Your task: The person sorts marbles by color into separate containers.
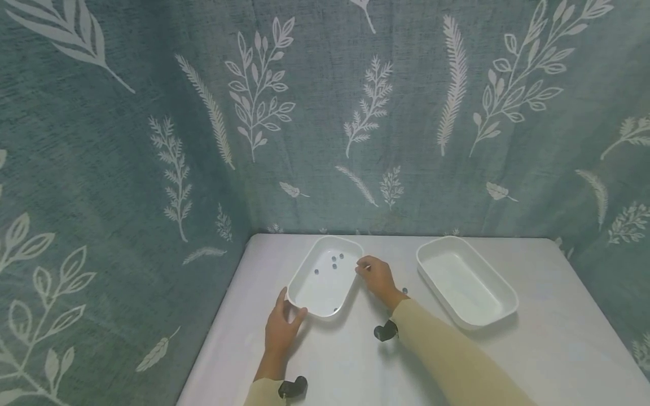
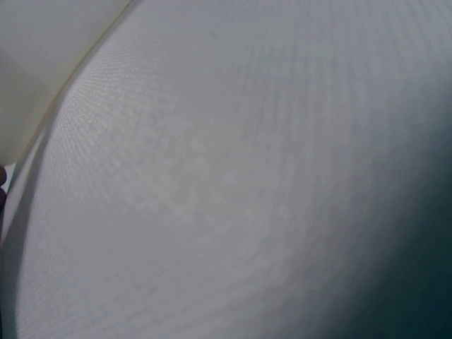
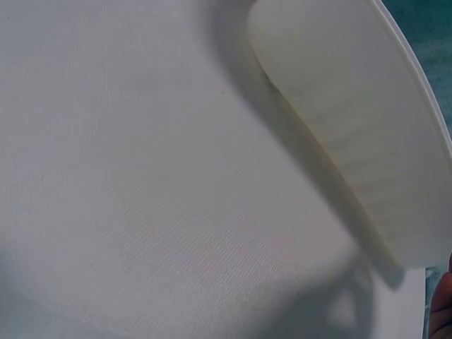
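A white tray [image 1: 312, 296] stands on the table with several small grey beads [image 1: 334, 266] inside. My left hand [image 1: 280, 330] holds it at the near left corner, thumb along the near rim and fingers along the left side. At the right rim is my right hand [image 1: 376, 276], its fingers bent and the tips close together. Whether those tips pinch the rim or a bead is hidden. In the right wrist view the tray's outer wall [image 3: 353, 120] shows, with part of a finger [image 3: 442, 307] at the edge. The left wrist view catches only a tray corner [image 2: 49, 56].
A second white tray [image 1: 464, 276] stands to the right, with no beads visible inside. One grey bead [image 1: 404, 290] lies on the white table [image 1: 350, 366] beside my right wrist. Patterned green cloth [image 1: 325, 113] hangs behind and at the sides.
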The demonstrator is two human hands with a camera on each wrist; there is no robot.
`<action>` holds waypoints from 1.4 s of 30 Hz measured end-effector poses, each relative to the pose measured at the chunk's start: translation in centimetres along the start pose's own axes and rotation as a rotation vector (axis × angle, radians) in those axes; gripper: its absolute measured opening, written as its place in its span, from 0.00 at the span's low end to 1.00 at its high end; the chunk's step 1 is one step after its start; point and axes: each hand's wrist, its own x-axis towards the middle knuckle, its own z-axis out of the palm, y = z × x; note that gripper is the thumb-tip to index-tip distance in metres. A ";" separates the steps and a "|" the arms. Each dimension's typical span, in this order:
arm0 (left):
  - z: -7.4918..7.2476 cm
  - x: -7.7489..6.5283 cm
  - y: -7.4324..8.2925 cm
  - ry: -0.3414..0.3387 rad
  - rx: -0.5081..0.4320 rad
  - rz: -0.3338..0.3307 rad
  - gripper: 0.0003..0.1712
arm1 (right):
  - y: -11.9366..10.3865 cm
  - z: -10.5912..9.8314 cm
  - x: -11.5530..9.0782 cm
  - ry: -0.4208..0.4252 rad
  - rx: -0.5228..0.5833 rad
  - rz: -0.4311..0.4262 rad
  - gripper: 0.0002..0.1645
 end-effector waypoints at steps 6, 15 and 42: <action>0.1 0.0 0.1 -0.016 0.007 -0.010 0.50 | 0.9 -0.4 -0.2 0.004 0.006 -0.012 0.09; -0.3 0.0 0.3 -0.018 0.006 -0.006 0.51 | 2.5 -1.6 -1.6 0.031 0.032 0.024 0.09; -0.1 0.0 0.4 -0.051 0.012 -0.041 0.51 | 8.3 -6.6 -6.2 0.123 0.093 0.199 0.23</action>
